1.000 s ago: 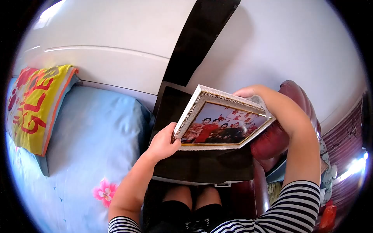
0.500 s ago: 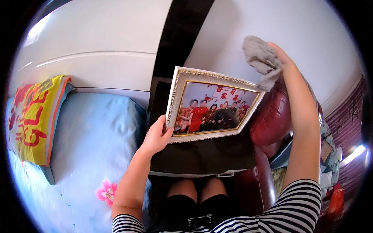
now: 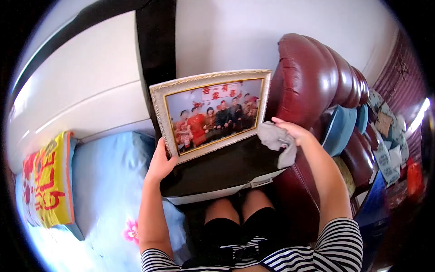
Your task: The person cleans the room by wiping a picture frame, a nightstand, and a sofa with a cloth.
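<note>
A framed group photo [image 3: 213, 113] in an ornate silvery frame with a gold inner edge is held upright above a dark tabletop. My left hand [image 3: 161, 162] grips its lower left corner, thumb on the front. In my right hand [image 3: 292, 130] is a crumpled grey cloth [image 3: 274, 138], closed on at its upper part. The cloth is at the frame's lower right edge, and its loose end hangs down; whether it presses on the frame I cannot tell.
The dark-topped cabinet [image 3: 204, 179] with a drawer handle stands before my knees. To the left lies a bed with a blue sheet [image 3: 106, 177] and a yellow patterned pillow [image 3: 47, 183]. A maroon leather sofa [image 3: 312, 81] with blue cushions [image 3: 340, 129] is on the right.
My right hand has brought the cloth down from above the frame's upper right corner to its lower right edge. The photo now faces me more squarely. The view has turned rightward.
</note>
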A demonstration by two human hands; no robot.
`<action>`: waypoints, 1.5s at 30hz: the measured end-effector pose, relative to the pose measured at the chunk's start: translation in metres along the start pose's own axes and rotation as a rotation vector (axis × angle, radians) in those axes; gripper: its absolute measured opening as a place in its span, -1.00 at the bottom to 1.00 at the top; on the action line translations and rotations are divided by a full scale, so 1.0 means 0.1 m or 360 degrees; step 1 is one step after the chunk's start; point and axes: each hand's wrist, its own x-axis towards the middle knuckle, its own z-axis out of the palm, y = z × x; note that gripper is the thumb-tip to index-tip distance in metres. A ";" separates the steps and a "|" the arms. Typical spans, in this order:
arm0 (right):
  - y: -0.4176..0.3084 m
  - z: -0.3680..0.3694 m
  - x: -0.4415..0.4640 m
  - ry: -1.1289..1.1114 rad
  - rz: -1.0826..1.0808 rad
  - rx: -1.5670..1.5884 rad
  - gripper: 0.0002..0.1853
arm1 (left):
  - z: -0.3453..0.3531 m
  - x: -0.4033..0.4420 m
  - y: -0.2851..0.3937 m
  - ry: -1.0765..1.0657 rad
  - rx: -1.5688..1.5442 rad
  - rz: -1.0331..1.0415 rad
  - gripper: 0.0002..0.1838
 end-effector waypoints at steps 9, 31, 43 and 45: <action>0.11 0.28 0.11 -0.0156 0.0235 0.0332 -0.55 | -0.15 -0.02 -0.21 -0.0132 0.0160 -0.0063 -0.57; 0.39 0.40 -0.59 -0.0034 -0.0210 0.0628 -0.57 | -0.17 -0.02 -0.23 -0.0069 0.0147 -0.0099 -0.43; 0.97 0.30 -0.75 0.0406 -0.0910 -0.1729 -0.55 | -0.18 -0.01 -0.42 -0.0058 0.0059 -0.0117 -0.46; 1.03 0.63 -0.82 0.0787 -0.0946 -0.2224 -0.53 | -0.17 -0.02 -0.38 -0.0076 0.0021 -0.0140 -0.47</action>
